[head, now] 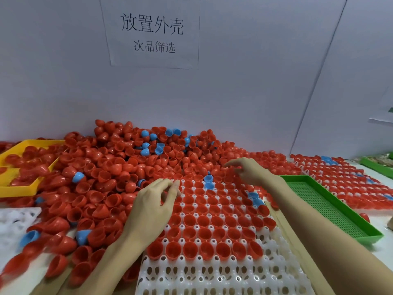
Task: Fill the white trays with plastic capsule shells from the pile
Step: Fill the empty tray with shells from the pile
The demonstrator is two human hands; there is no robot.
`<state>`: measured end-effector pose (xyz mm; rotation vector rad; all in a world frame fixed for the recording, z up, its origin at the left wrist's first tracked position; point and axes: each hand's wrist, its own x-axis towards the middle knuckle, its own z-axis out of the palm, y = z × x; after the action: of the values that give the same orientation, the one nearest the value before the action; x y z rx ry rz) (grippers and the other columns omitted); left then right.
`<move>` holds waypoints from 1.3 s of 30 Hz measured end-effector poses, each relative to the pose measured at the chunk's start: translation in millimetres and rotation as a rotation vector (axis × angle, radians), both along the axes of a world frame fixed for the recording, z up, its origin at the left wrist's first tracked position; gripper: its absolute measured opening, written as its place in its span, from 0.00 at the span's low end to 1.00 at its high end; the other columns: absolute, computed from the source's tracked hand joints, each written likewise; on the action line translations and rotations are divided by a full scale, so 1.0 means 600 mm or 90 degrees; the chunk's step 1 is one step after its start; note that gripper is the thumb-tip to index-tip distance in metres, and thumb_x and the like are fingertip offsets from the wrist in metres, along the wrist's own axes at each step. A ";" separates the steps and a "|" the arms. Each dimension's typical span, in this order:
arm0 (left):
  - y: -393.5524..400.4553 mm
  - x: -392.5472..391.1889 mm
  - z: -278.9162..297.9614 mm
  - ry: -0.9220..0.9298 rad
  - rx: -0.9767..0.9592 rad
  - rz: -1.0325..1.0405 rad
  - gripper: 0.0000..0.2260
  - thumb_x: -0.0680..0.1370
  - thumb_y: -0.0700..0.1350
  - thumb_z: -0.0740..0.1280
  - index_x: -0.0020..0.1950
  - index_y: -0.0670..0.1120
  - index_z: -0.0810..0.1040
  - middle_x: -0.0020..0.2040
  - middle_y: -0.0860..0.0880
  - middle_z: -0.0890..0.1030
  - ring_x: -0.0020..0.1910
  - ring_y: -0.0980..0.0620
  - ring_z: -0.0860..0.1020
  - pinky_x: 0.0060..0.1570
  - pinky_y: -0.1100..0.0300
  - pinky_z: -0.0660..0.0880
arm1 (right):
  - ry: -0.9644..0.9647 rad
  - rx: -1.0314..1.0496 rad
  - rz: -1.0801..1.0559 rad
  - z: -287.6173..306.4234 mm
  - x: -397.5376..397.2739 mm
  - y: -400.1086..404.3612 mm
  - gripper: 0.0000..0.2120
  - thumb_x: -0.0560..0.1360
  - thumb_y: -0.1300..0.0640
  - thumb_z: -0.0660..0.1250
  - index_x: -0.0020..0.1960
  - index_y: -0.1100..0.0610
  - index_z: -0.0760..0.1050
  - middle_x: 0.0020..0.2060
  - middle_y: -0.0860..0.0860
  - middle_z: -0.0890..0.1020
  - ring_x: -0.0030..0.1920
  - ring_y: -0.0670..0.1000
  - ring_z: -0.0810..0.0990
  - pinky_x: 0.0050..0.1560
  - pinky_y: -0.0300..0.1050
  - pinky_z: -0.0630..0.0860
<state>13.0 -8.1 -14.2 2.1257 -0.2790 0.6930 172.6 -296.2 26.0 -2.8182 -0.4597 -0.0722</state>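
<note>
A white tray (212, 275) with round pockets lies in front of me, most pockets holding red capsule shells (204, 220) and a few blue ones (209, 182); its nearest rows are bare. Behind it rises a big pile of red and blue shells (119, 158) against the wall. My left hand (153, 205) hovers over the tray's left edge, fingers loosely curled, thumb and fingertips close together; I cannot tell if it holds a shell. My right hand (248, 171) reaches over the tray's far right corner with fingers spread, holding nothing.
A yellow tray (19, 188) with red shells sits at the left. A green mesh tray (331, 207) lies right of the white tray, and beyond it another filled tray (350, 179). A second white tray (14, 220) pokes out at the left. A paper sign (152, 33) hangs on the wall.
</note>
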 end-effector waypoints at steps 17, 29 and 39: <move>-0.001 -0.007 0.006 0.010 0.019 0.003 0.13 0.83 0.52 0.63 0.42 0.52 0.81 0.40 0.57 0.82 0.43 0.55 0.81 0.44 0.65 0.76 | -0.092 0.402 0.006 0.004 -0.078 -0.001 0.13 0.84 0.59 0.68 0.64 0.46 0.83 0.59 0.42 0.85 0.61 0.41 0.82 0.56 0.30 0.78; -0.033 -0.028 0.011 0.045 -0.028 -0.100 0.10 0.78 0.54 0.74 0.58 0.58 0.80 0.55 0.60 0.81 0.57 0.57 0.81 0.53 0.65 0.79 | 0.218 0.725 0.152 -0.001 -0.184 0.016 0.12 0.82 0.53 0.71 0.63 0.42 0.84 0.60 0.51 0.87 0.62 0.52 0.86 0.59 0.41 0.83; -0.064 -0.040 0.009 0.322 -0.433 -0.345 0.11 0.79 0.49 0.74 0.62 0.53 0.83 0.58 0.44 0.87 0.55 0.42 0.86 0.58 0.55 0.82 | 0.356 0.661 0.234 -0.006 -0.211 0.034 0.14 0.82 0.53 0.72 0.66 0.54 0.83 0.59 0.59 0.86 0.61 0.60 0.86 0.63 0.53 0.83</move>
<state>-10.8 -46.8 -9.0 1.4071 -0.2721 -0.0838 46.1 -276.1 22.2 -1.6120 -0.5680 0.4165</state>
